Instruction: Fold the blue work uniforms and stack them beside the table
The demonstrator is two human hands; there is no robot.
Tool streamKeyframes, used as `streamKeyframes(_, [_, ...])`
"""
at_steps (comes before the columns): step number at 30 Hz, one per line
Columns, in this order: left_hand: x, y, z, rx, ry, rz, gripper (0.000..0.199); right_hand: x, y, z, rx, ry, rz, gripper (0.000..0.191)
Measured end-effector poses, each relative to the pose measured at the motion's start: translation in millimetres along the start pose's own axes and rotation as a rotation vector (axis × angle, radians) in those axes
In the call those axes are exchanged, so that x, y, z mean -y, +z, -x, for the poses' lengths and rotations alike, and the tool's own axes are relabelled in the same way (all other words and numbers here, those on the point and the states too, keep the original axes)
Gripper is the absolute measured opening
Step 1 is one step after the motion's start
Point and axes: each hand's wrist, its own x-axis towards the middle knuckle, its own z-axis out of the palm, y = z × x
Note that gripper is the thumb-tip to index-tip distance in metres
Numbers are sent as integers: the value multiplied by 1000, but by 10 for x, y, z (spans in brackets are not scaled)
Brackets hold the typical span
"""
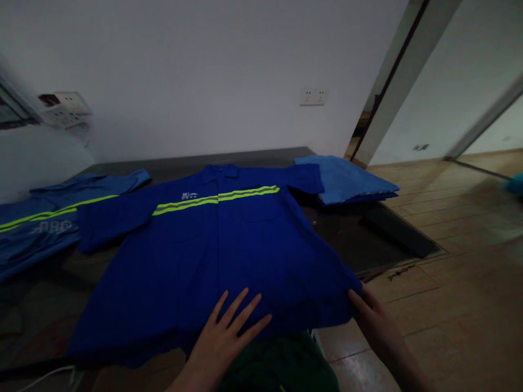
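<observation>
A dark blue short-sleeved work shirt (245,256) lies spread front side up on a dark table, its collar toward the wall. Yellow-green and grey stripes cross its chest, and a small white print sits above them on one side. My left hand (229,332) rests on the lower front near the hem, fingers spread. At the bottom right corner, my right hand (370,307) pinches the shirt's edge between thumb and fingers. The hem hangs a little past the table's near edge.
Another blue garment with a bright stripe (53,218) lies at the left, partly under the sleeve. Folded blue clothes (347,179) are stacked at the back right. A dark flat object (398,231) lies near the right edge of the table (343,234). A wall socket (312,97) is behind.
</observation>
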Motion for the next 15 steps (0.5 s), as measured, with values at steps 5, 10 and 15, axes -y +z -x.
streamKeyframes(5, [-74, 25, 9, 38, -86, 44, 74, 285, -64, 114, 10, -2, 17, 30])
streamKeyframes(10, [-89, -224, -83, 107, -126, 253, 91, 325, -127, 105, 99, -117, -42, 31])
streamKeyframes(15, [-5, -305, 162, 27, -55, 399, 80, 54, 52, 131, 114, -357, 184, 74])
